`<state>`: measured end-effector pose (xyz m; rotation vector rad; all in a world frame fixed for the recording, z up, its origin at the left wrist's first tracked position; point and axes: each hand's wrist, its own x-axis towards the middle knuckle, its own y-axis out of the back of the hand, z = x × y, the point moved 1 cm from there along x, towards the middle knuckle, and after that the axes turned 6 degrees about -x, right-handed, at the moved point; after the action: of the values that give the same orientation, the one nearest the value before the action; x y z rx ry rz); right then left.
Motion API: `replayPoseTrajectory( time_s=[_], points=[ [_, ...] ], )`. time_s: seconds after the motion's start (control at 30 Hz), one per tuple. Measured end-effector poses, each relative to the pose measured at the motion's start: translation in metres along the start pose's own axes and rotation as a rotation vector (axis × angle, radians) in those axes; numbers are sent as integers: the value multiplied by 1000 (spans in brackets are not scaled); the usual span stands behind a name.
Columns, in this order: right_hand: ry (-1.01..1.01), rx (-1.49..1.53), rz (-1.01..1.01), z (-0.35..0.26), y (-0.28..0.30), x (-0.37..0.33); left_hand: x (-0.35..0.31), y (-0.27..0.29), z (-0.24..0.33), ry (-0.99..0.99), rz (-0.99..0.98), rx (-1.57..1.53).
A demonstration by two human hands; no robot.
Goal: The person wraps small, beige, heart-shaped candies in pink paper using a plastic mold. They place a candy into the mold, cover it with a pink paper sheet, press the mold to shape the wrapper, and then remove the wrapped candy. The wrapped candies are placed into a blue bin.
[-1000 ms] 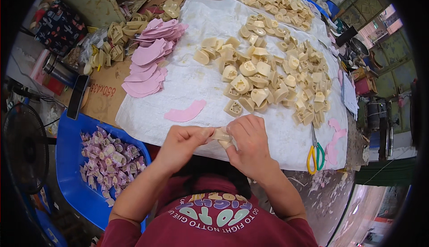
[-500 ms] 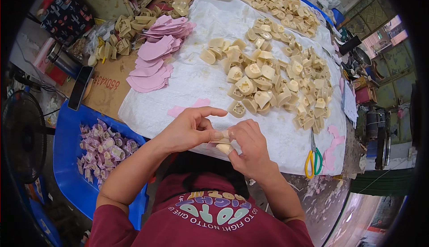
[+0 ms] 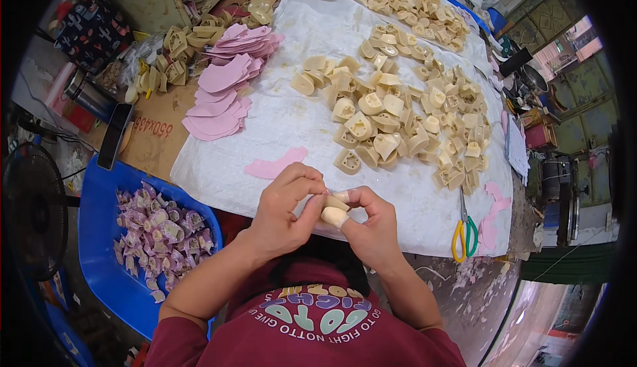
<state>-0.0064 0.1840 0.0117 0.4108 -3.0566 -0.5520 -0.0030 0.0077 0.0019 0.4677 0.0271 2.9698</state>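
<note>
Left hand (image 3: 288,208) curled (earlier partly outstretched), pink piece (image 3: 267,168) uncovered

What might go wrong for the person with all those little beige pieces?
The small beige piece held between the left hand and right hand might slip. The yellow-and-green-handled scissors lie near the white sheet's edge, so a bump might knock them down.
</note>
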Motion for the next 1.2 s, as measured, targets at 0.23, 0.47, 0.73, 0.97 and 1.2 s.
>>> replayPoseTrajectory(
  time_s=[0.23, 0.47, 0.73, 0.97, 1.2],
  points=[
    [7, -81, -38, -4, 0, 4, 1, 6, 8, -33, -9, 184],
    [388, -506, -99, -12, 19, 3, -18, -2, 6, 248, 37, -558],
    [-3, 587, 77, 9, 10, -9, -21, -4, 20, -193, 58, -328],
    [-28, 874, -112, -1, 11, -23, -16, 5, 38, -366, -38, 66],
    [-40, 567, -18, -20, 7, -23, -12, -4, 29, -430, 5, 314]
  ],
)
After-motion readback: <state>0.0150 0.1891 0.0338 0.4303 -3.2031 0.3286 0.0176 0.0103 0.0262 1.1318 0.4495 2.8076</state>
